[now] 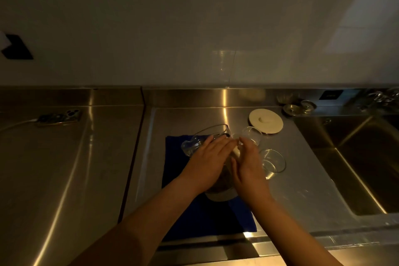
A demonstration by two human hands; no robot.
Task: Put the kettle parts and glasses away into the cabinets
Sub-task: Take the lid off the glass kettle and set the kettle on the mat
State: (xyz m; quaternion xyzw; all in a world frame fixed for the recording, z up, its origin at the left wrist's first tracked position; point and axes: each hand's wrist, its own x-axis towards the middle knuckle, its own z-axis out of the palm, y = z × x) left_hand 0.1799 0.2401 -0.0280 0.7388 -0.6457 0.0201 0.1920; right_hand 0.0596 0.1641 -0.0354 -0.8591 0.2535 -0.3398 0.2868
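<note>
Head view, dim and yellow-lit. Clear glass kettle jug (205, 139) lay tilted on a blue cloth (200, 216), spout end toward the left, rim toward the far side, lower body hidden under both hands. Pale round base (220, 196) showed just below the wrists, on the cloth. Cream round lid (266, 121) with a small centre knob lay flat, beyond the right hand and apart from it. One clear glass (251, 135) stood just past the right fingertips; a second glass (273, 161) lay just right of that hand, on the bare steel counter (302, 179).

Left hand (208, 161) reached forward, palm down, fingers straight and close together, resting over the jug. Right hand (248, 164) reached alongside, palm turned inward, fingers extended toward the near glass; whether pinching its rim, could not tell. Both forearms bare, converging from the near edge.

Further right of the right hand, a sink (367, 168). Far left of the left hand, a phone (60, 117) with a cable.
</note>
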